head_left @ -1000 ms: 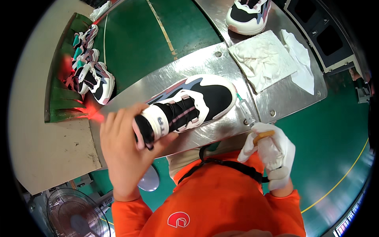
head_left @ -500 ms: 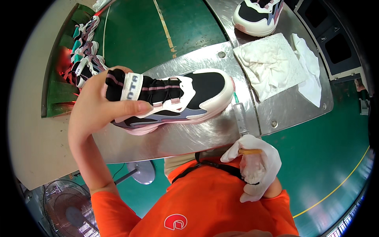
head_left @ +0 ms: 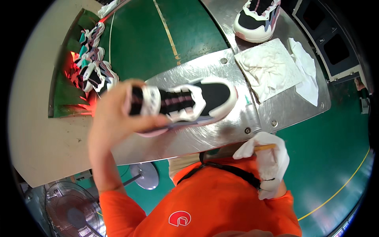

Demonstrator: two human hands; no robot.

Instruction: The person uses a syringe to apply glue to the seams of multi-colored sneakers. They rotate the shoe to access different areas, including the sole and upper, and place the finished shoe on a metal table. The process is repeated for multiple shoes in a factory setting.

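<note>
My left hand is closed round the heel and ankle of a black, white and pink sneaker, its thumb across the laces side. The shoe is raised over the metal tabletop, toe pointing right, and slightly blurred. White fabric covers my right hand, low at the right in front of my body, and hides most of its fingers. A tan strip lies across that fabric. Above this hand shows the green tip of a syringe, near the sneaker's toe; its clear barrel barely stands out against the metal.
On the metal table lie a folded white cloth and a white sheet. Another sneaker stands beyond them. At left, several sneakers sit in a green, red-lit holder beside a green conveyor belt. A fan stands lower left.
The sneaker and my left hand have shifted right, and the shoe has blurred. My right hand and the syringe tip have also moved slightly right. The view has shifted a little.
</note>
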